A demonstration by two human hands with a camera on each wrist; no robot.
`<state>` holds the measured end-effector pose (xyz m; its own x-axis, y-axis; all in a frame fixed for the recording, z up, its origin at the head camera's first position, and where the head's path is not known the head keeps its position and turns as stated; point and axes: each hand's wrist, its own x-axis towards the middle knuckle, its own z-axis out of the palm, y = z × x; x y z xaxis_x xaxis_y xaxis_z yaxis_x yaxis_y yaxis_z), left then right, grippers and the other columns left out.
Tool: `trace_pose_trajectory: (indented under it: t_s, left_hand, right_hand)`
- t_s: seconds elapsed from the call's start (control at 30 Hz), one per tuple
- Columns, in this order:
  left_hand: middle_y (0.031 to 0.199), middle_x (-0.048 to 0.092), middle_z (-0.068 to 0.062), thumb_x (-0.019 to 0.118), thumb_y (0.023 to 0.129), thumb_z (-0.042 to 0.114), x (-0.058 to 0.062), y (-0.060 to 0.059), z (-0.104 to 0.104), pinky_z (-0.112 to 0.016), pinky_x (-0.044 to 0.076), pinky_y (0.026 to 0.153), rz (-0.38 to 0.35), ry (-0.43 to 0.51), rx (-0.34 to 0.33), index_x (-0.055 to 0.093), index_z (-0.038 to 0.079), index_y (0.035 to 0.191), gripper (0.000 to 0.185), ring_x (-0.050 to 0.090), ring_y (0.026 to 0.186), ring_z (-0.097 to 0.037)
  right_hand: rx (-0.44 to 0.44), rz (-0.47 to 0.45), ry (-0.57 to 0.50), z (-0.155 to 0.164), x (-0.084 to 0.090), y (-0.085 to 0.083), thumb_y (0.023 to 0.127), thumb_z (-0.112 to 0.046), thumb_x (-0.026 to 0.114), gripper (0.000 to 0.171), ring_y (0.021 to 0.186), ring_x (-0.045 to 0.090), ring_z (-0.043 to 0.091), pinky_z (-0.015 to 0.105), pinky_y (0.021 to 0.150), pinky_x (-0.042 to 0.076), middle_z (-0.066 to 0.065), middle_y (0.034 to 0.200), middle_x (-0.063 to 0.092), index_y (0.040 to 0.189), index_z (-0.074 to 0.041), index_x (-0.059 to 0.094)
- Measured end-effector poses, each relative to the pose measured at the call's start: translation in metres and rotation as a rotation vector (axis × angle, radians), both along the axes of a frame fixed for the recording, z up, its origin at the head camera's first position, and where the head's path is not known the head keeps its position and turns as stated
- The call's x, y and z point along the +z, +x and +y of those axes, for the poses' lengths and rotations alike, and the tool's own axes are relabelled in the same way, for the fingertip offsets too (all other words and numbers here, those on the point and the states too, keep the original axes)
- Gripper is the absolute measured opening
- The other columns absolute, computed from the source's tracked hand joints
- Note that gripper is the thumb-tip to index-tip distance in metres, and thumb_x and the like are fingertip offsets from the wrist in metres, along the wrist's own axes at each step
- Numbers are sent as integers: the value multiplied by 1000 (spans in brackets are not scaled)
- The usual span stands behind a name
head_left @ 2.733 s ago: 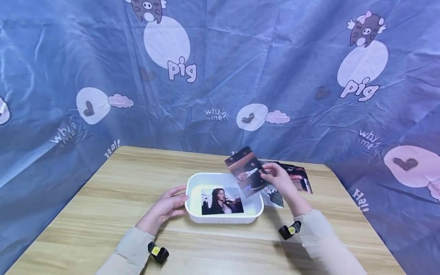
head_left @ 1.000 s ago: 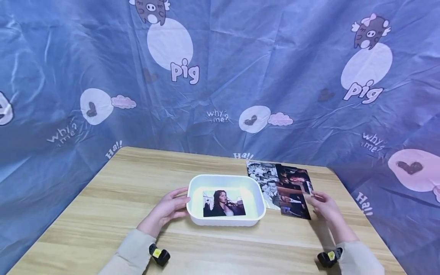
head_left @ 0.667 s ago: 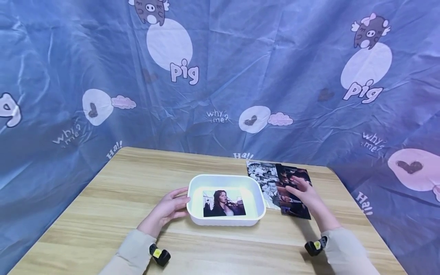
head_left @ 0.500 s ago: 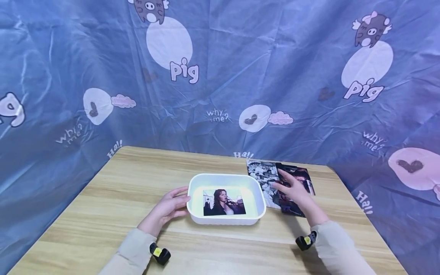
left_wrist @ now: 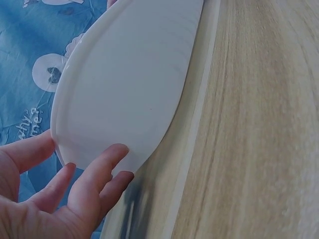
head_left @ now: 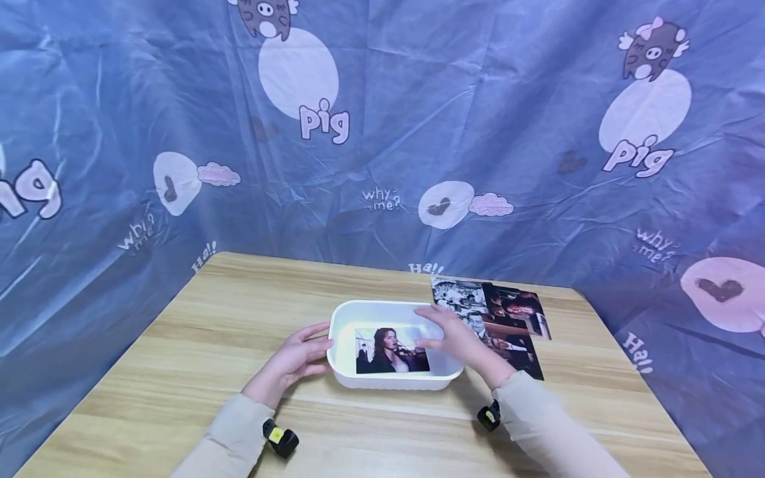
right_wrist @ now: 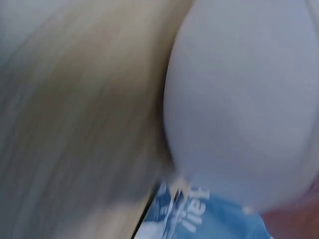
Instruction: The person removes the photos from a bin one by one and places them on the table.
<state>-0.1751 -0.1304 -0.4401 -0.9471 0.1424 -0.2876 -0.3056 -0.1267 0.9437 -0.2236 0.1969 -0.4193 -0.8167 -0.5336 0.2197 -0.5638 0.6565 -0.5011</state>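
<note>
A white plastic box (head_left: 388,383) with rounded corners stands on the table, and one photo (head_left: 391,352) of a person with a phone lies inside it. At its left end my left hand (head_left: 289,365) touches the wall with spread fingertips; in the left wrist view, fingers (left_wrist: 92,174) lie against the outer wall, lightly bent. My right hand (head_left: 457,342) reaches over the right rim, fingers extended above the inside of the box, near the photo's right edge, with nothing held. In the right wrist view, the blurred box wall (right_wrist: 244,99) hides most of the hand.
Right of the box several photos lie side by side: black-and-white prints (head_left: 457,292), a dark reddish one (head_left: 526,307) and a dark one (head_left: 516,348) nearer the front. A blue patterned curtain (head_left: 382,146) hangs behind the wooden table (head_left: 382,431).
The right hand set a dark photo down beside the others on the right, let go, then moved left over the box. The left hand has stayed at the box's left end.
</note>
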Motion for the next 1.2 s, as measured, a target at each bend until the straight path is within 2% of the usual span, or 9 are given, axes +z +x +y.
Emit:
trace_pose_trajectory:
  t_s: [0.07, 0.17, 0.23, 0.4, 0.53, 0.73, 0.87, 1.03, 1.2]
  left_hand:
    - [143, 45, -28, 63, 91, 9, 0, -1, 0, -45, 59, 87, -2, -3, 0, 38, 4, 145, 60, 60, 117, -36]
    - [142, 45, -28, 63, 91, 9, 0, -1, 0, -44, 60, 85, -7, -5, 1, 39, 4, 145, 60, 62, 115, -34]
    - [142, 45, -28, 63, 91, 9, 0, -2, 0, -43, 60, 85, -8, -4, 3, 39, 4, 145, 60, 63, 113, -33]
    - [142, 45, -28, 63, 91, 9, 0, -2, -1, -43, 60, 85, -1, -3, -7, 38, 4, 146, 60, 65, 110, -30]
    - [143, 44, -28, 63, 91, 9, 0, -1, -1, -42, 60, 85, 6, 0, -16, 37, 4, 146, 61, 65, 110, -30]
    - [144, 43, -28, 62, 91, 9, -1, -3, -1, -43, 59, 86, 3, -1, -18, 37, 5, 146, 60, 62, 114, -33]
    - [144, 43, -28, 62, 91, 9, -1, -4, 0, -43, 60, 86, -7, -8, -14, 37, 5, 146, 60, 61, 116, -34]
    - [144, 43, -29, 61, 92, 9, 0, -4, 0, -43, 60, 86, -1, -11, -10, 37, 4, 146, 59, 61, 116, -35]
    - [143, 44, -29, 61, 93, 9, 0, -4, 0, -44, 60, 86, 0, -16, -12, 37, 4, 146, 58, 62, 115, -34]
  right_hand:
    - [47, 31, 39, -8, -2, 0, 81, -23, 77, 62, 131, 45, 43, 58, 110, 37, 21, 137, 55, 134, -2, 54]
    - [109, 28, 84, -19, -3, -2, 81, -23, 76, 64, 124, 53, 39, 51, 108, 43, 21, 134, 57, 135, 0, 53]
    - [123, 21, 123, -25, -6, -5, 80, -24, 77, 66, 122, 54, 39, 51, 106, 44, 23, 134, 57, 136, 2, 51]
    - [164, -63, 172, -33, -16, -15, 77, -26, 79, 80, 128, 47, 43, 54, 111, 39, 29, 140, 47, 139, 9, 42]
    - [177, -71, 222, -35, -21, -15, 70, -29, 85, 91, 130, 42, 44, 55, 112, 36, 30, 141, 42, 140, 8, 41]
    - [114, -88, 237, -37, -21, -12, 63, -32, 88, 97, 125, 46, 41, 55, 110, 39, 25, 139, 44, 140, 5, 42]
    - [48, -89, 233, -38, -21, -12, 59, -32, 90, 100, 115, 49, 33, 49, 105, 43, 21, 129, 47, 139, 4, 45]
    - [-24, -48, 159, -39, -20, -12, 57, -26, 92, 86, 96, 50, 23, 42, 90, 51, 16, 114, 47, 129, 1, 54]
    - [-62, -62, 123, -40, -19, -12, 58, -25, 92, 78, 102, 55, 25, 43, 96, 50, 15, 119, 50, 122, -2, 56]
